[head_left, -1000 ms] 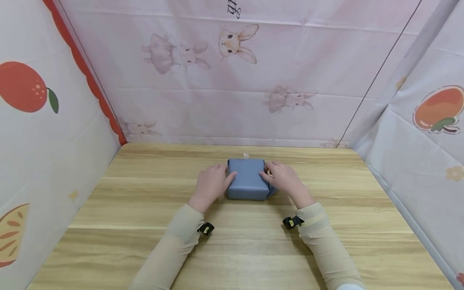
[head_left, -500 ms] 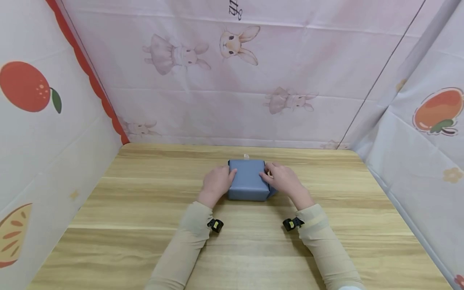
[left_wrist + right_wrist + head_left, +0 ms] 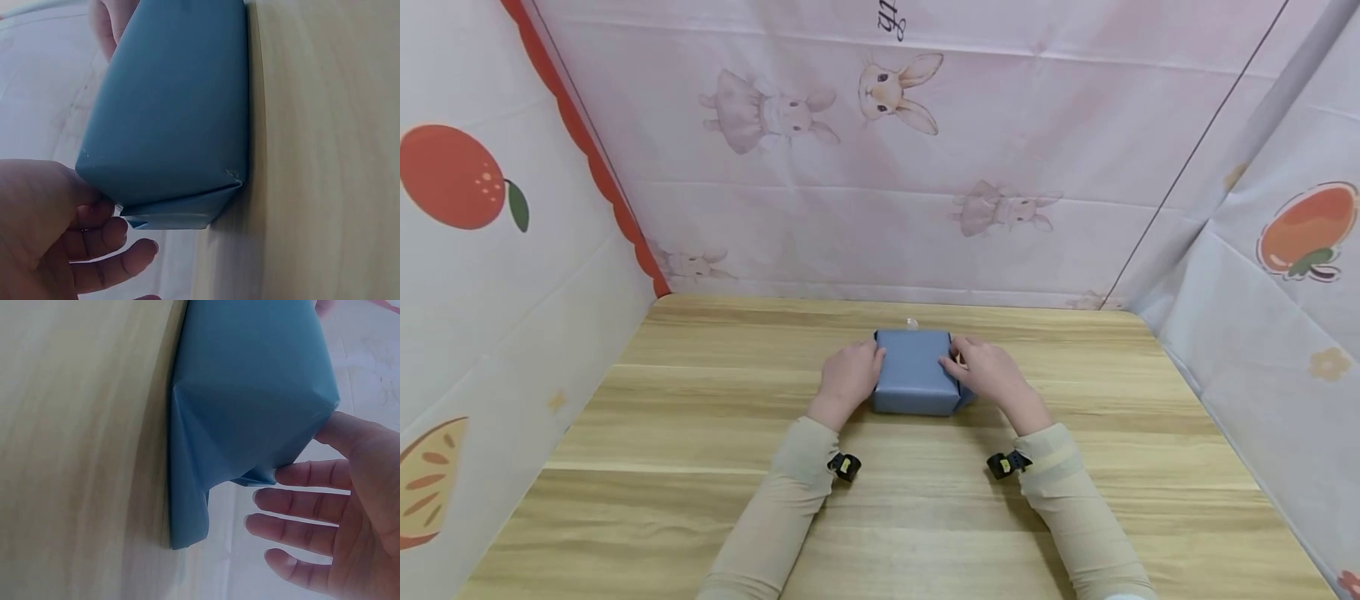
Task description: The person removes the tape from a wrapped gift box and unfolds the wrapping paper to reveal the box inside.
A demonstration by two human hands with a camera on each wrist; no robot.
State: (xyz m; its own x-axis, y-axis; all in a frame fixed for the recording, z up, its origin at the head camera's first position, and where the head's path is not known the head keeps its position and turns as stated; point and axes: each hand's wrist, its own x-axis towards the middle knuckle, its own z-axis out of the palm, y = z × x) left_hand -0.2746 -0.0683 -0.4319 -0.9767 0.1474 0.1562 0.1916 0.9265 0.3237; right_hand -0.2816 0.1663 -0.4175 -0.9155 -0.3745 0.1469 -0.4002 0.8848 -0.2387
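A box wrapped in blue paper (image 3: 914, 367) lies on the wooden table. At its left end, my left hand (image 3: 848, 373) holds the upper edge, thumb along the top and fingers down the side. The left wrist view shows this end's flap (image 3: 181, 212) folded in, and the left fingers (image 3: 100, 240) curled beside it. My right hand (image 3: 992, 371) grips the other end with thumb on the top edge and index fingertip at the paper's fold. A loose paper flap (image 3: 190, 509) sticks out there in the right wrist view, and the remaining right fingers (image 3: 294, 531) are spread apart.
Behind the box a small clear piece, perhaps tape (image 3: 912, 323), shows near the table's back edge. The wooden table (image 3: 917, 517) is bounded by a rabbit-print cloth (image 3: 850, 233) at the back and fruit-print cloths at both sides. Each wrist bears a small black camera (image 3: 846, 467).
My left hand has shifted slightly right, closer against the box's left end, and its thumb now lies nearer the top edge. The right hand and the box have barely moved.
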